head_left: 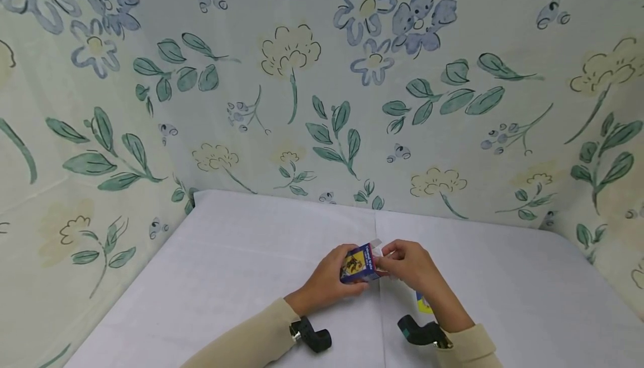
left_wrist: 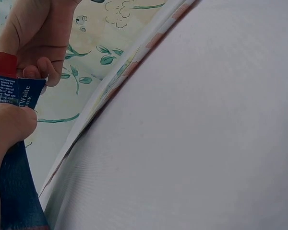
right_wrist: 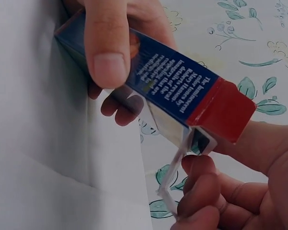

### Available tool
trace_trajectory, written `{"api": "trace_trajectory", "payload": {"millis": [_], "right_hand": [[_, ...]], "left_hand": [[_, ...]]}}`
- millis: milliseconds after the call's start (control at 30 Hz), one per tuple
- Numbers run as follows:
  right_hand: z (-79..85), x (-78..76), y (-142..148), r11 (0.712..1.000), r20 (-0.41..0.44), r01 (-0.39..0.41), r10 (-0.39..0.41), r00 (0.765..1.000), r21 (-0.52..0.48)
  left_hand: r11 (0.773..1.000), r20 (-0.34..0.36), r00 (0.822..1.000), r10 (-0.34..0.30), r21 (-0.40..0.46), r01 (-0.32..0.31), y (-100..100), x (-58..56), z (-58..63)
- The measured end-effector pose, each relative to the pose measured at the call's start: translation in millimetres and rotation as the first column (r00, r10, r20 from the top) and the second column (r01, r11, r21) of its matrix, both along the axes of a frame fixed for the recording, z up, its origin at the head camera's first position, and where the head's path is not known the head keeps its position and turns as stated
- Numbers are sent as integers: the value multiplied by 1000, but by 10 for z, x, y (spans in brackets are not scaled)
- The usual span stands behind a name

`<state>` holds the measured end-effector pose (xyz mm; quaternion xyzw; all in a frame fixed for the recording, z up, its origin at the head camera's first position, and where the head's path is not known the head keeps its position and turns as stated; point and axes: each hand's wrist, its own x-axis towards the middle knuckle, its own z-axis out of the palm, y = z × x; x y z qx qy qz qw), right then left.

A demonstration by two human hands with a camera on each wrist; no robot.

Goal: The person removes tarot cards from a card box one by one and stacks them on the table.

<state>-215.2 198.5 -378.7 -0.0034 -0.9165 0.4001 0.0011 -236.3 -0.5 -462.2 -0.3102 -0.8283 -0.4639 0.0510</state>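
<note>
My left hand [head_left: 327,274] grips a small blue card box [head_left: 356,267] with a yellow picture panel, thumb along one side and fingers around the other. The box is tilted above the white table, its end open toward my right hand [head_left: 411,267]. A red end flap [right_wrist: 225,110] stands folded out in the right wrist view. At the opening, the curled fingers of my right hand pinch the rounded corner of the cards [right_wrist: 201,143], beside a bent white flap [right_wrist: 169,184]. Most of the cards are hidden inside the box.
A blue and yellow item [head_left: 424,303] lies on the white-covered table [head_left: 241,245], partly hidden beneath my right forearm. Floral cloth [head_left: 302,94] hangs behind the table and at both sides. A black camera mount [head_left: 317,339] sits on each wrist.
</note>
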Motion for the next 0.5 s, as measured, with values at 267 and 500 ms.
{"api": "trace_trajectory", "payload": {"millis": [267,500], "right_hand": [[26,-7,45,1000,10,2,-2,1000,15],[64,7,79,1000,32,11,-11,999,0]], "left_hand": [[1000,-17,1000,2,-3,-2,2,3,1],[1000,5,1000,0,3,0,5,1,2]]}}
